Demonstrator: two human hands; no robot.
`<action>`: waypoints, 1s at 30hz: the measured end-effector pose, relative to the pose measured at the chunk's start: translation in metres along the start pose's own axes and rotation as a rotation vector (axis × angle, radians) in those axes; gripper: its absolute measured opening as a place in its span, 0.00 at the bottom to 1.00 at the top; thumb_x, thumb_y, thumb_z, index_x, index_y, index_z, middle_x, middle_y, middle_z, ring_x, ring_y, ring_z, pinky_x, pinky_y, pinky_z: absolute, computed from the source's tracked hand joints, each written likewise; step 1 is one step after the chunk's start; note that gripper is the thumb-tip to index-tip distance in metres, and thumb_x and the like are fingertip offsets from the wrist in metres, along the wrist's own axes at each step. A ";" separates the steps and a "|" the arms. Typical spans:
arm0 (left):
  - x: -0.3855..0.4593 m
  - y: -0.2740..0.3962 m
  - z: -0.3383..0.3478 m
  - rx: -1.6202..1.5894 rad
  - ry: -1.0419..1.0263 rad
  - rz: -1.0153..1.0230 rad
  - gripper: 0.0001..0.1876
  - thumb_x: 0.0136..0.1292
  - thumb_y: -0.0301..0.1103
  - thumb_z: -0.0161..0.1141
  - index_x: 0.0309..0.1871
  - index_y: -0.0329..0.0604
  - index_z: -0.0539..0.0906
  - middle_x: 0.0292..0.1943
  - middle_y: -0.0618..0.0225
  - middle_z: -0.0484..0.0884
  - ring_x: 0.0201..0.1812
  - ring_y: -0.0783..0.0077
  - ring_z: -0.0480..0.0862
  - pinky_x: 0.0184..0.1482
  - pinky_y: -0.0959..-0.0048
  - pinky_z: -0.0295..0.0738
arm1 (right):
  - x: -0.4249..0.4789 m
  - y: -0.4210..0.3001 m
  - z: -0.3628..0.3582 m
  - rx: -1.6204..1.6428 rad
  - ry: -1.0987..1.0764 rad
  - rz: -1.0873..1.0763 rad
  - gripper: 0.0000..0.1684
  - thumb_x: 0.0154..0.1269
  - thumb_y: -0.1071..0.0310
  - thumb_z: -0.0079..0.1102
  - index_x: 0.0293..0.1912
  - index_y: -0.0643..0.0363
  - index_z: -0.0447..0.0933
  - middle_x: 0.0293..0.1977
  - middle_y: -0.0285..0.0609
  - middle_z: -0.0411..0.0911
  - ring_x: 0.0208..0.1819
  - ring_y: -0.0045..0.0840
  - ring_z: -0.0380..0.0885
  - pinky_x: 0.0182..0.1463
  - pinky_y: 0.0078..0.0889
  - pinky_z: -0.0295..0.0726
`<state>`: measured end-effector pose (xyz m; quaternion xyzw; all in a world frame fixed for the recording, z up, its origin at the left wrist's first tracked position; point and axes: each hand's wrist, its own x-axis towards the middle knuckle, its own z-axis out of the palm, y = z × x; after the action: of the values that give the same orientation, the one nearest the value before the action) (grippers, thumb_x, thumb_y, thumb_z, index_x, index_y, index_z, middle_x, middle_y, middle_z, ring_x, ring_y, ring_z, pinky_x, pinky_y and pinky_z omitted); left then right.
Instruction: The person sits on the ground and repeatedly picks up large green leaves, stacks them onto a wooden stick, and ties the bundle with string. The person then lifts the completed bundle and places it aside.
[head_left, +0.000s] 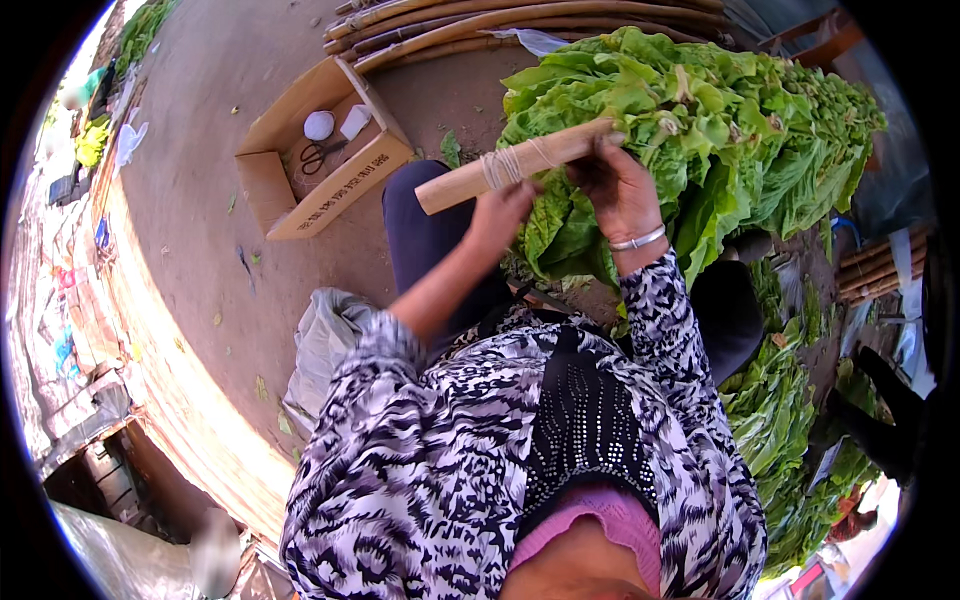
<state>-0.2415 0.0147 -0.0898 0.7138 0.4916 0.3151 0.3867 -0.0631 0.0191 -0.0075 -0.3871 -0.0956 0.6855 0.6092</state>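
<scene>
My right hand (622, 187), with a silver bangle at the wrist, grips a pale wooden pole (457, 187) near its upper right end. White string (501, 166) is wound several times around the pole's middle. My left hand (506, 210) is blurred, its curled fingers just under the windings; whether they pinch the string cannot be made out. Behind and below the pole lies a big heap of broad green leaves (720, 142), possibly tobacco. The right hand is against the heap's near left side.
An open cardboard box (337, 196) bearing writing holds a string ball (319, 125), scissors (321, 156) and a white block (355, 121). Wooden poles (510, 26) lie beyond it. More leaves (772, 390) spread at my right. A grey plastic bag (322, 337) lies by my left side.
</scene>
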 end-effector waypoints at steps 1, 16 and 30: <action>-0.027 0.041 0.000 -0.354 0.063 -0.093 0.06 0.60 0.31 0.56 0.35 0.39 0.79 0.27 0.57 0.79 0.33 0.71 0.80 0.40 0.73 0.73 | 0.001 0.000 -0.005 -0.006 0.015 0.004 0.10 0.60 0.67 0.59 0.41 0.60 0.75 0.31 0.39 0.78 0.32 0.27 0.79 0.35 0.30 0.80; -0.032 0.056 -0.024 -0.658 -0.119 -0.347 0.11 0.65 0.34 0.52 0.38 0.35 0.80 0.19 0.79 0.68 0.20 0.88 0.64 0.22 0.84 0.57 | 0.013 0.006 -0.017 0.011 0.046 0.016 0.08 0.61 0.68 0.57 0.39 0.60 0.76 0.32 0.39 0.79 0.30 0.26 0.79 0.34 0.29 0.81; 0.019 0.104 -0.073 -0.690 -0.141 -0.446 0.13 0.66 0.35 0.51 0.35 0.32 0.78 0.14 0.75 0.66 0.14 0.86 0.61 0.15 0.86 0.49 | 0.017 0.022 -0.026 -0.078 0.004 0.035 0.14 0.60 0.65 0.59 0.44 0.60 0.74 0.37 0.39 0.79 0.38 0.26 0.79 0.39 0.30 0.81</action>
<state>-0.2490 0.0275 0.0376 0.4381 0.4722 0.3202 0.6947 -0.0623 0.0208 -0.0457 -0.4135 -0.1141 0.6911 0.5817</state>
